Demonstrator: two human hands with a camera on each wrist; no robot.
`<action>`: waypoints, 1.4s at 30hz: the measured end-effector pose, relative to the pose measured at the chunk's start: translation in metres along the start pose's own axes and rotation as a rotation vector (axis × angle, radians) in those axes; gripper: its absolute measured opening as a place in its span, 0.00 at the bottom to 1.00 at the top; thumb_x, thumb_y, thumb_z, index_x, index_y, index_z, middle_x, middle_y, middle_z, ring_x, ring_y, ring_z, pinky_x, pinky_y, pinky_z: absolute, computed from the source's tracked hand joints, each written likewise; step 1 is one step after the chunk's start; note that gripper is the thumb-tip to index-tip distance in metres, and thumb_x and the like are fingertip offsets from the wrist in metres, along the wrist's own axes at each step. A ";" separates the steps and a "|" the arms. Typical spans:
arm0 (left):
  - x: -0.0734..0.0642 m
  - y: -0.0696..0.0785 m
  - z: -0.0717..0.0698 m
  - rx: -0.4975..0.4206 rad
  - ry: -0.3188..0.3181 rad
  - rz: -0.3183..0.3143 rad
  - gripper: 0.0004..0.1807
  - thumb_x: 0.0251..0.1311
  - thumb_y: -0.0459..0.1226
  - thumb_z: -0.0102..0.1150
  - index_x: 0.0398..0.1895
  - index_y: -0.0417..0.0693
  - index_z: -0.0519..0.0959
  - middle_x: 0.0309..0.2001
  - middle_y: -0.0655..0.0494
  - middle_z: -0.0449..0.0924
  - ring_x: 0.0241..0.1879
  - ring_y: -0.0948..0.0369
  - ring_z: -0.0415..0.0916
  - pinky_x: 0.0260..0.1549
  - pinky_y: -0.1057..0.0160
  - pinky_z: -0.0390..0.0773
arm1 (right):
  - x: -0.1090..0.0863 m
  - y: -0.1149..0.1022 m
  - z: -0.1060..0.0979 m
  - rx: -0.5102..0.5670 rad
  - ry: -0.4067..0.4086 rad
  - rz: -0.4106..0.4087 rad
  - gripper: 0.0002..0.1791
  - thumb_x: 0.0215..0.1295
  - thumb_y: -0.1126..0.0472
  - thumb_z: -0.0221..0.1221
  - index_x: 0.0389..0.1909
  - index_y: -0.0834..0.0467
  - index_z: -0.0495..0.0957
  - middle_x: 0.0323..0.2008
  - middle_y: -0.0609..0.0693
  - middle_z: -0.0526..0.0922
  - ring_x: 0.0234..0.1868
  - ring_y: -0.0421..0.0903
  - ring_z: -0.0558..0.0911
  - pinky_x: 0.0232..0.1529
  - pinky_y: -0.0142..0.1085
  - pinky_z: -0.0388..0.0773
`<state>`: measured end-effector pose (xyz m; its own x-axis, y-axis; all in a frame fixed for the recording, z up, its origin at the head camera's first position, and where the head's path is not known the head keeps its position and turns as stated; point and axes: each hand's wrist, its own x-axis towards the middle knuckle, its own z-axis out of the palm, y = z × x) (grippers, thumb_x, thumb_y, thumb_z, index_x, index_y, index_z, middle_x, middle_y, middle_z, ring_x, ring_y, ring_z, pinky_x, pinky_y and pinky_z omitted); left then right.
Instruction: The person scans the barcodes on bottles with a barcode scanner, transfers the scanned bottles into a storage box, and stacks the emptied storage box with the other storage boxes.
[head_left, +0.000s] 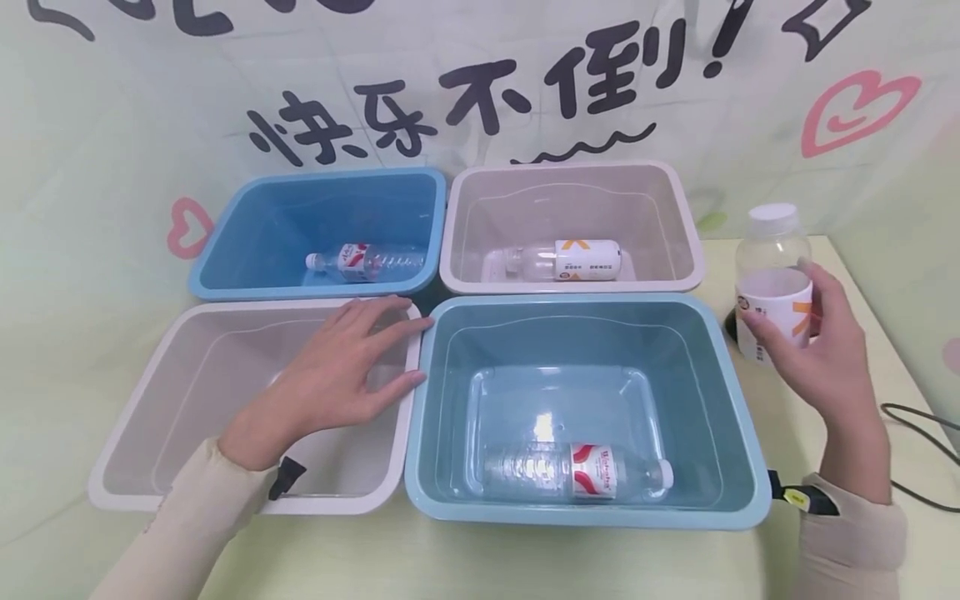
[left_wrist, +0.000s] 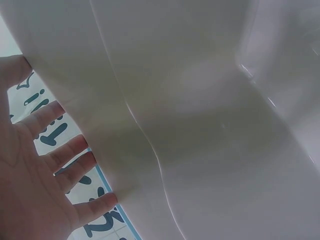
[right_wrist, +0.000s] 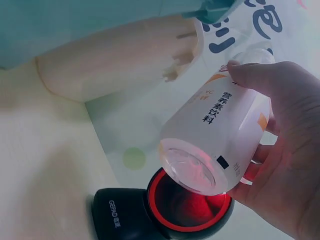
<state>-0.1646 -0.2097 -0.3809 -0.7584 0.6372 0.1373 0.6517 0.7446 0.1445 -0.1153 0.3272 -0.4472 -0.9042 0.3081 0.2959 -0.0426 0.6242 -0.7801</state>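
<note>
My right hand (head_left: pixel 825 358) grips a clear plastic bottle (head_left: pixel 772 292) with a white cap and a white-and-orange label, upright to the right of the bins. In the right wrist view, the base of that bottle overlaps a black scanner (right_wrist: pixel 120 212) with a glowing red ring. My left hand (head_left: pixel 322 375) reaches over the front-left pale bin (head_left: pixel 247 504), its fingers extended, fingertips at the rim beside the front-right teal bin (head_left: pixel 592 517). In the left wrist view, the fingertips (left_wrist: pixel 107 199) meet the pale bin's edge; nothing is held there.
A red-labelled bottle (head_left: pixel 592 471) lies in the teal bin, and another bottle (head_left: pixel 356 261) in the back-left blue bin (head_left: pixel 217 258). The back-right pale bin (head_left: pixel 682 242) holds a white-and-orange-labelled bottle (head_left: pixel 585 260). A black cable (head_left: pixel 918 433) runs along the right table edge.
</note>
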 end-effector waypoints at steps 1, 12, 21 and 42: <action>0.000 0.000 0.000 -0.001 0.001 -0.001 0.36 0.64 0.60 0.65 0.75 0.64 0.74 0.75 0.50 0.71 0.76 0.48 0.66 0.76 0.35 0.65 | 0.001 -0.001 0.002 0.013 -0.007 -0.009 0.46 0.66 0.60 0.70 0.81 0.38 0.59 0.57 0.26 0.68 0.53 0.29 0.71 0.46 0.16 0.67; 0.001 0.000 0.002 -0.007 0.006 0.007 0.36 0.65 0.60 0.65 0.75 0.65 0.74 0.75 0.50 0.70 0.76 0.48 0.66 0.76 0.35 0.66 | 0.030 -0.035 0.006 0.138 -0.044 -0.232 0.49 0.62 0.71 0.69 0.81 0.45 0.61 0.58 0.29 0.74 0.49 0.32 0.77 0.47 0.16 0.71; 0.000 -0.001 0.001 0.003 0.005 0.004 0.36 0.64 0.61 0.65 0.75 0.65 0.74 0.75 0.50 0.71 0.76 0.48 0.66 0.76 0.35 0.65 | 0.065 -0.082 0.011 0.005 -0.143 -0.380 0.51 0.60 0.68 0.71 0.82 0.44 0.61 0.69 0.53 0.74 0.59 0.31 0.68 0.50 0.22 0.66; 0.003 0.000 0.003 0.005 0.013 0.009 0.36 0.64 0.61 0.65 0.74 0.64 0.75 0.75 0.49 0.71 0.76 0.48 0.65 0.77 0.35 0.63 | 0.123 -0.122 0.031 -0.122 -0.386 -0.501 0.45 0.62 0.64 0.72 0.80 0.55 0.64 0.65 0.60 0.76 0.52 0.38 0.69 0.50 0.23 0.64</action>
<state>-0.1668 -0.2074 -0.3837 -0.7524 0.6410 0.1516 0.6583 0.7399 0.1386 -0.2347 0.2670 -0.3320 -0.8759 -0.3082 0.3712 -0.4716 0.7095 -0.5236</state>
